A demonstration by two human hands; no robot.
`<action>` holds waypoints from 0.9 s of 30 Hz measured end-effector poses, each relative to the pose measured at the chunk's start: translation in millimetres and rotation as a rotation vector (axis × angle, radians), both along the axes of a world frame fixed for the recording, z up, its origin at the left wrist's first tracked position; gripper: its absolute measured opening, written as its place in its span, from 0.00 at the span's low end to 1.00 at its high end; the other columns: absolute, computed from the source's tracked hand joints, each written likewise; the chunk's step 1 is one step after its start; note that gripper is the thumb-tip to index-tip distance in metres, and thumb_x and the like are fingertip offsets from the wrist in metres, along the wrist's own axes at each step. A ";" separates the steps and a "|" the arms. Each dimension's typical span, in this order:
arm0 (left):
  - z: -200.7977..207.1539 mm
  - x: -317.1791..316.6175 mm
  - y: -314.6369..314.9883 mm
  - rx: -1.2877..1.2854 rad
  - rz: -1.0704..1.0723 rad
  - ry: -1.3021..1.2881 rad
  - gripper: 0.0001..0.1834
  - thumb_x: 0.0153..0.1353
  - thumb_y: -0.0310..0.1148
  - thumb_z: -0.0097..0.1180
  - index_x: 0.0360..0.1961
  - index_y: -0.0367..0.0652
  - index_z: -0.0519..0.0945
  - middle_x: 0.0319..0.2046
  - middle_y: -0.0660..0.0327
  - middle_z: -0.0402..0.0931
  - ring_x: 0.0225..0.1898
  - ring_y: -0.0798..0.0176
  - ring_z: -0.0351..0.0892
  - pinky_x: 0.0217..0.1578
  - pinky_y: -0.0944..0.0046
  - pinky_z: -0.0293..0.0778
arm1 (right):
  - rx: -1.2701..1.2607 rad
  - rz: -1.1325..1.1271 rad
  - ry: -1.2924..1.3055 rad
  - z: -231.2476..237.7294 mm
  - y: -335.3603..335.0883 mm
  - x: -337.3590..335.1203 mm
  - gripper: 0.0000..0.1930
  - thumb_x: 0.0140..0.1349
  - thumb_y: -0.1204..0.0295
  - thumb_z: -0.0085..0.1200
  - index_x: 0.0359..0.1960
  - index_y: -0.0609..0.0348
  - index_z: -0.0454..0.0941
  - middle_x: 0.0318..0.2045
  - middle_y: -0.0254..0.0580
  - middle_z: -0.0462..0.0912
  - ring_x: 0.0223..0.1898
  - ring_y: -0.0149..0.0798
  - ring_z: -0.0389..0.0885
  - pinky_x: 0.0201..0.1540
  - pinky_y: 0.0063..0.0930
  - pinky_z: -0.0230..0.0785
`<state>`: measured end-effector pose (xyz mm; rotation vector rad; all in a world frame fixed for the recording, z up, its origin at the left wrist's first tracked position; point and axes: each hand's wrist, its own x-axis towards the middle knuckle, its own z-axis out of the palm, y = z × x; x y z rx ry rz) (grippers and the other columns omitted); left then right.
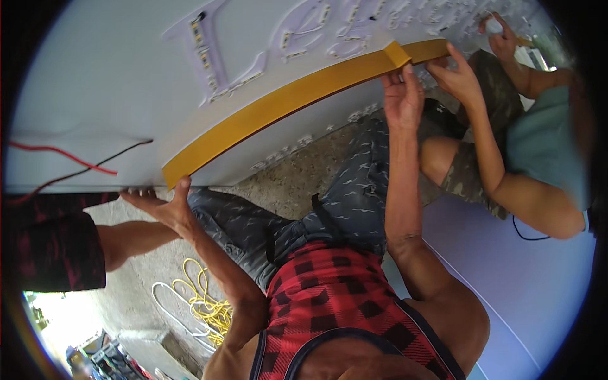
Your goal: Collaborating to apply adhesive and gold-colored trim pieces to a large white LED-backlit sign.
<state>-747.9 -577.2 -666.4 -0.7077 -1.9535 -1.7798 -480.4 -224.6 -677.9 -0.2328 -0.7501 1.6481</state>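
A long gold strip with a folded, raised piece near its right end runs along the lower part of a pale panel. My left hand is at the strip's left end. Its thumb touches the strip's lower corner, while the fingers spread along the panel's bottom edge. Beneath the folded piece, my right hand grips the strip's lower edge, thumb up and fingers partly hidden behind it. A co-worker's hand touches the strip's right end. Clear raised letters with small light modules sit above the strip.
Red and black wires stick out at the panel's left. A co-worker crouches at right, holding a white round item. Another person's leg stands at left. Yellow cord lies coiled on the concrete floor.
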 end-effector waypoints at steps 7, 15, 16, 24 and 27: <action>7.1 6.7 8.7 0.029 -0.027 -0.014 0.67 0.31 0.40 0.80 0.68 0.35 0.48 0.60 0.46 0.58 0.62 0.48 0.60 0.63 0.50 0.55 | -0.036 -0.021 -0.027 8.0 -1.2 -3.0 0.13 0.64 0.71 0.54 0.47 0.67 0.78 0.44 0.44 0.81 0.46 0.39 0.80 0.52 0.38 0.74; 14.5 11.8 16.0 0.038 -0.052 -0.025 0.67 0.31 0.40 0.80 0.68 0.33 0.47 0.60 0.45 0.59 0.61 0.47 0.61 0.64 0.48 0.57 | -0.048 -0.013 -0.022 8.2 1.4 -1.4 0.13 0.64 0.70 0.55 0.46 0.66 0.79 0.44 0.45 0.82 0.45 0.39 0.81 0.52 0.39 0.74; 12.7 10.4 14.9 0.040 -0.058 -0.026 0.67 0.31 0.40 0.80 0.68 0.33 0.47 0.60 0.45 0.59 0.61 0.47 0.61 0.64 0.48 0.57 | -0.046 -0.019 -0.023 8.9 0.9 -0.4 0.13 0.64 0.70 0.55 0.46 0.66 0.79 0.44 0.45 0.82 0.45 0.39 0.81 0.52 0.39 0.74; 2.9 -0.5 5.1 0.017 -0.033 -0.069 0.75 0.25 0.47 0.81 0.69 0.34 0.42 0.63 0.43 0.53 0.65 0.43 0.55 0.67 0.44 0.50 | -0.048 -0.005 -0.035 6.5 -0.8 2.9 0.13 0.64 0.70 0.55 0.46 0.66 0.79 0.44 0.44 0.82 0.47 0.38 0.80 0.53 0.39 0.74; 1.5 0.6 4.8 -0.002 0.020 -0.045 0.71 0.28 0.50 0.80 0.69 0.35 0.47 0.61 0.44 0.57 0.62 0.44 0.59 0.63 0.45 0.57 | -0.043 -0.005 -0.034 8.4 -1.1 3.5 0.13 0.65 0.71 0.54 0.46 0.66 0.79 0.44 0.44 0.82 0.47 0.38 0.80 0.53 0.40 0.74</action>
